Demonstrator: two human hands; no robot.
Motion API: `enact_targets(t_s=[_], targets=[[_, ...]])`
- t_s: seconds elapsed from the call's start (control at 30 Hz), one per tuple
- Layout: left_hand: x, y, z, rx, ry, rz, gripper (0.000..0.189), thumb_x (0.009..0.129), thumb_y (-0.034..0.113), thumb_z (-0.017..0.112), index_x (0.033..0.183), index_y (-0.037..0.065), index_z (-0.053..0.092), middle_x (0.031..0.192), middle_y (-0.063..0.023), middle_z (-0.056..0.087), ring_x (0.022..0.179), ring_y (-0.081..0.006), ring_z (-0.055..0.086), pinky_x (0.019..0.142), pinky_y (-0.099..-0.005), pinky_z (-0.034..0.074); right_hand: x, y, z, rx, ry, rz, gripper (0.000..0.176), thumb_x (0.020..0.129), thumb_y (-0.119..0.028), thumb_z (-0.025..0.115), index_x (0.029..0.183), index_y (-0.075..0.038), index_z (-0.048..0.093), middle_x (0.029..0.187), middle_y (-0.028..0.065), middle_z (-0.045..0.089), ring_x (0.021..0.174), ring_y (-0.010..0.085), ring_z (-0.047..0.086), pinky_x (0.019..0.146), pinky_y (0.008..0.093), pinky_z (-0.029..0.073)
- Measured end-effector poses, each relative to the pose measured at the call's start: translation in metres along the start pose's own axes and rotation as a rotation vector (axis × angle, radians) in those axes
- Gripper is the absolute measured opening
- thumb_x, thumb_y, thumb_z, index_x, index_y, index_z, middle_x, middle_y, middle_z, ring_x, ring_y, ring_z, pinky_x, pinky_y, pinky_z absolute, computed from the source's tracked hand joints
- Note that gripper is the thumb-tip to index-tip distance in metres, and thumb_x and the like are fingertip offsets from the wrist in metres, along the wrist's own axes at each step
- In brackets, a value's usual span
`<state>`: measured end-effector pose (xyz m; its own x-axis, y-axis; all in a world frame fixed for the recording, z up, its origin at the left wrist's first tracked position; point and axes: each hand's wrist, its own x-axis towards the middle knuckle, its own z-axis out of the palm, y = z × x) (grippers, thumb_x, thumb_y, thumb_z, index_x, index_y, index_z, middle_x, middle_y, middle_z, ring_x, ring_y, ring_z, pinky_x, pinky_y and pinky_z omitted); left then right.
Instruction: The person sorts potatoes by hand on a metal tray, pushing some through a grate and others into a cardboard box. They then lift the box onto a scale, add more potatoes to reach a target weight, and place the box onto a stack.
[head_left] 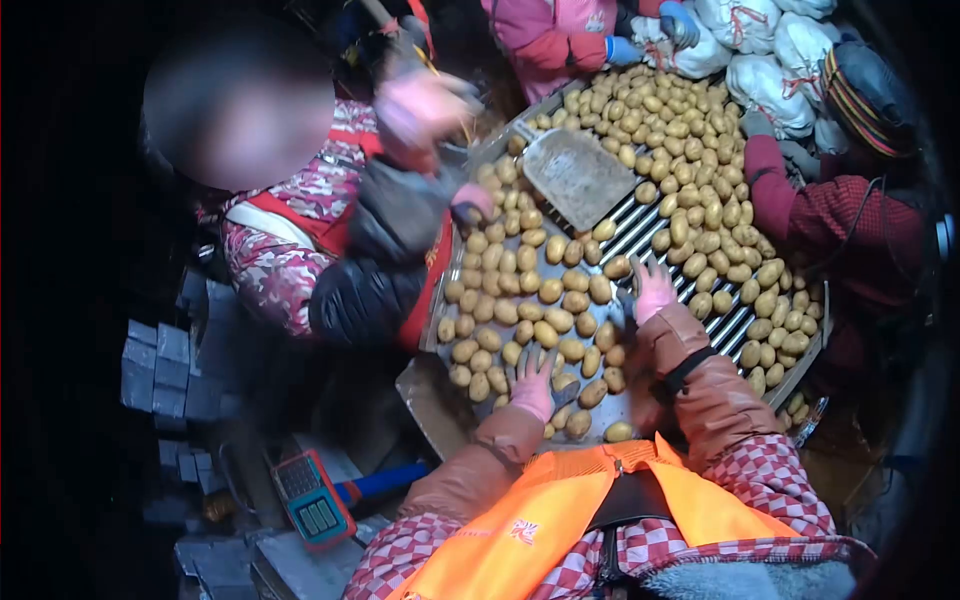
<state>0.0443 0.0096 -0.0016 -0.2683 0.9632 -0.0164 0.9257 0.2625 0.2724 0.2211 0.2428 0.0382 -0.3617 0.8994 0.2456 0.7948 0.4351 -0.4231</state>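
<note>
Many potatoes (575,300) lie spread over a sorting table, part flat metal sheet (622,402), part slatted metal bars (638,225). My left hand (534,384), in a pink and grey glove, rests with fingers spread on potatoes near the table's front edge. Fingers stretched forward, my right hand (653,288) wears the same kind of glove and reaches beside the bars, next to a few potatoes. Neither hand visibly grips a potato. Beyond my right hand, a wide, worn metal scoop (578,178) lies on the table among the potatoes.
A person in a patterned jacket (270,270) stands at the left, one hand blurred. Another in pink (565,45) works at the far side, a third in dark red (840,220) at the right. White tied sacks (770,90) stand behind; a scale display (315,500) sits lower left.
</note>
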Motion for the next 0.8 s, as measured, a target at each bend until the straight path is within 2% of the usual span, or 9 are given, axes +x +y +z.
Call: enact_targets(t_s=[0.1, 0.13, 0.27, 0.37, 0.43, 0.5, 0.53, 0.7, 0.8], targets=[[0.015, 0.005, -0.011, 0.101, -0.015, -0.057, 0.092, 0.072, 0.062, 0.072, 0.149, 0.027, 0.038, 0.158, -0.0128, 0.024, 0.146, -0.0350, 0.019, 0.117, -0.0552, 0.015, -0.028, -0.026, -0.015, -0.316, -0.483, -0.067, 0.065, 0.083, -0.045, 0.065, 0.141, -0.025, 0.046, 0.145, 0.0095, 0.046, 0.141, 0.0392, 0.029, 0.109, 0.0661, 0.022], [0.022, 0.007, -0.015, 0.157, -0.025, -0.076, 0.092, 0.073, 0.063, 0.070, 0.151, 0.030, 0.035, 0.159, -0.0103, 0.022, 0.147, -0.0329, 0.018, 0.117, -0.0582, 0.012, -0.050, -0.014, 0.015, -0.189, -0.380, -0.192, 0.061, 0.080, -0.044, 0.068, 0.135, -0.024, 0.053, 0.142, 0.0105, 0.048, 0.140, 0.0468, 0.025, 0.111, 0.0702, 0.013], [0.082, -0.002, -0.022, 0.145, -0.045, -0.249, 0.075, 0.083, 0.057, 0.065, 0.149, 0.033, 0.038, 0.159, -0.0132, 0.024, 0.147, -0.0349, 0.017, 0.117, -0.0565, 0.018, -0.096, -0.023, -0.015, 0.042, -0.586, -0.238, 0.074, 0.078, -0.034, 0.073, 0.144, -0.022, 0.044, 0.148, 0.0108, 0.044, 0.141, 0.0433, 0.030, 0.112, 0.0560, 0.032], [0.110, -0.010, -0.006, 0.010, 0.020, -0.245, 0.071, 0.084, 0.048, 0.064, 0.146, 0.020, 0.044, 0.148, -0.0208, 0.041, 0.139, -0.0387, 0.035, 0.114, -0.0454, 0.030, -0.088, 0.017, -0.020, 0.577, -0.721, -0.057, 0.056, 0.088, -0.025, 0.070, 0.139, -0.011, 0.052, 0.134, 0.0162, 0.057, 0.129, 0.0311, 0.051, 0.107, 0.0404, 0.041], [0.120, -0.039, 0.002, -0.159, -0.343, -0.225, 0.058, 0.087, 0.043, 0.061, 0.138, 0.016, 0.054, 0.134, -0.0210, 0.056, 0.126, -0.0360, 0.051, 0.107, -0.0432, 0.040, -0.087, 0.040, -0.003, 1.007, -0.411, 0.002, 0.037, 0.093, -0.020, 0.065, 0.128, -0.009, 0.062, 0.116, 0.0044, 0.066, 0.105, 0.0145, 0.061, 0.095, 0.0334, 0.048], [0.101, -0.075, 0.046, -0.161, -0.046, 0.235, 0.050, 0.087, 0.034, 0.063, 0.129, 0.007, 0.059, 0.124, -0.0196, 0.062, 0.116, -0.0340, 0.059, 0.099, -0.0451, 0.047, -0.071, 0.032, -0.117, 0.951, -0.084, -0.022, 0.035, 0.099, -0.024, 0.056, 0.131, -0.010, 0.061, 0.116, 0.0037, 0.066, 0.098, 0.0130, 0.061, 0.085, 0.0294, 0.049], [0.094, -0.069, 0.041, -0.170, -0.037, 0.227, 0.054, 0.086, 0.036, 0.065, 0.132, 0.008, 0.056, 0.131, -0.0193, 0.056, 0.122, -0.0367, 0.051, 0.103, -0.0469, 0.043, -0.063, 0.029, -0.175, 0.902, 0.076, -0.025, 0.035, 0.102, -0.026, 0.052, 0.132, -0.010, 0.060, 0.116, 0.0033, 0.066, 0.094, 0.0122, 0.061, 0.080, 0.0274, 0.049], [0.054, -0.014, -0.020, -0.119, -0.107, -0.085, 0.069, 0.081, 0.043, 0.072, 0.142, 0.019, 0.050, 0.155, -0.0151, 0.032, 0.142, -0.0453, 0.024, 0.116, -0.0534, 0.026, -0.103, 0.105, -0.407, 0.988, 0.008, 0.253, 0.044, 0.097, -0.021, 0.053, 0.137, -0.004, 0.049, 0.127, 0.0107, 0.059, 0.113, 0.0181, 0.057, 0.093, 0.0284, 0.046], [0.056, -0.012, -0.009, -0.080, -0.080, -0.048, 0.069, 0.080, 0.043, 0.073, 0.142, 0.021, 0.050, 0.157, -0.0128, 0.029, 0.142, -0.0449, 0.024, 0.116, -0.0537, 0.025, -0.106, 0.100, -0.419, 0.997, 0.275, 0.160, 0.046, 0.098, -0.024, 0.052, 0.139, -0.005, 0.048, 0.130, 0.0106, 0.058, 0.117, 0.0206, 0.055, 0.098, 0.0312, 0.044]])
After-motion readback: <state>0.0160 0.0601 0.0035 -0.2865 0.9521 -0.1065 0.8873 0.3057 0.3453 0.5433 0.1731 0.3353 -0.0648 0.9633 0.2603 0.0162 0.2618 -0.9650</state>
